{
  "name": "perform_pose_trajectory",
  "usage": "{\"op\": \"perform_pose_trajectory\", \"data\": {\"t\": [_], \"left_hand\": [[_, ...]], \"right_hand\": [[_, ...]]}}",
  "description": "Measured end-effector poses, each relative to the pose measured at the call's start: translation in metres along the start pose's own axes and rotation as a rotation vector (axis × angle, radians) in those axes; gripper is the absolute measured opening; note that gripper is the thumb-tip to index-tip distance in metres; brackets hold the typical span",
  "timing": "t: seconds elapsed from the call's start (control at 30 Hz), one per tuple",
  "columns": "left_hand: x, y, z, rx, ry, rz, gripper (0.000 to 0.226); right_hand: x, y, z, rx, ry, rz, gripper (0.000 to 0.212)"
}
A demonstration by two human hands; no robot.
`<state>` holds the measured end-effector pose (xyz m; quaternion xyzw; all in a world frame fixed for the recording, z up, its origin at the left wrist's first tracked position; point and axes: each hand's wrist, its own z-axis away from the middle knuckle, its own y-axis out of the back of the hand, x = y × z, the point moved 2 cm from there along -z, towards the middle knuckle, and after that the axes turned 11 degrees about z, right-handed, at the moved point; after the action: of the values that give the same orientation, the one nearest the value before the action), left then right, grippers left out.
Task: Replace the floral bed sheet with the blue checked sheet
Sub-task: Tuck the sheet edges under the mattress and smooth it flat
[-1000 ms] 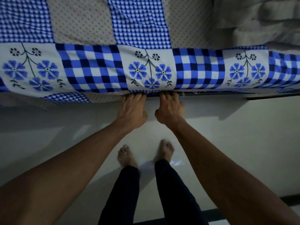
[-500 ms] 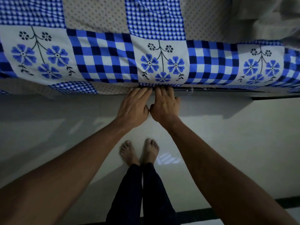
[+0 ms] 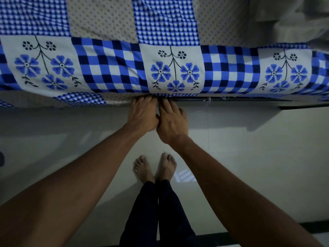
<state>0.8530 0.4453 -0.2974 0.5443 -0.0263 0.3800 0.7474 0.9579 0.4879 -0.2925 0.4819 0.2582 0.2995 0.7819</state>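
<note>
Blue checked sheet (image 3: 114, 68) covers the bed top and drapes over its near side; left hand (image 3: 142, 113) and right hand (image 3: 171, 122), side by side and touching, push straight fingers under its lower edge, fingertips hidden; bare feet (image 3: 144, 168) stand on pale floor (image 3: 249, 157)

Both hands side by side at the lower edge of the blue checked sheet (image 3: 114, 68).
The left hand (image 3: 142, 114) and the right hand (image 3: 171, 123) are backs up, thumbs touching, arms stretched towards that edge. The fingers look straight; their tips are hidden under the edge, perhaps pressing there.
</note>
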Motion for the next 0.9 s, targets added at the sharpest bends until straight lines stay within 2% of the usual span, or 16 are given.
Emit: {"op": "perform_pose_trajectory", "data": {"t": [0.1,0.2,0.3,0.43,0.57,0.63,0.7,0.8,0.9], "left_hand": [[-0.008,0.001,0.005,0.039,-0.062,0.075,0.054],[-0.016,0.001,0.013,0.099,-0.138,0.099,0.063],[-0.018,0.001,0.030,0.207,-0.129,0.084,0.066],[-0.013,-0.002,0.032,0.081,0.043,-0.115,0.084],[-0.002,0.007,0.002,-0.022,0.157,-0.130,0.073],[-0.002,0.009,-0.004,-0.061,0.171,-0.093,0.075],[-0.011,0.010,0.000,-0.034,0.133,0.024,0.074],[-0.025,0.017,0.016,0.014,-0.019,0.182,0.065],[-0.040,0.018,0.040,0.078,-0.071,0.115,0.072]], "right_hand": [[0.003,0.009,-0.010,0.040,-0.039,-0.046,0.055],[0.002,0.015,-0.021,-0.079,-0.025,0.073,0.064],[-0.006,0.020,-0.029,-0.182,-0.074,0.067,0.063],[-0.011,0.029,-0.036,-0.279,-0.107,0.011,0.056],[-0.004,0.036,-0.030,-0.209,-0.103,-0.086,0.046],[-0.005,0.034,-0.024,-0.158,-0.061,-0.069,0.044],[-0.007,0.030,-0.024,-0.121,0.029,-0.029,0.045],[-0.008,0.025,-0.027,-0.093,0.084,0.009,0.051],[-0.013,0.018,-0.026,-0.192,0.069,0.071,0.074]]}}
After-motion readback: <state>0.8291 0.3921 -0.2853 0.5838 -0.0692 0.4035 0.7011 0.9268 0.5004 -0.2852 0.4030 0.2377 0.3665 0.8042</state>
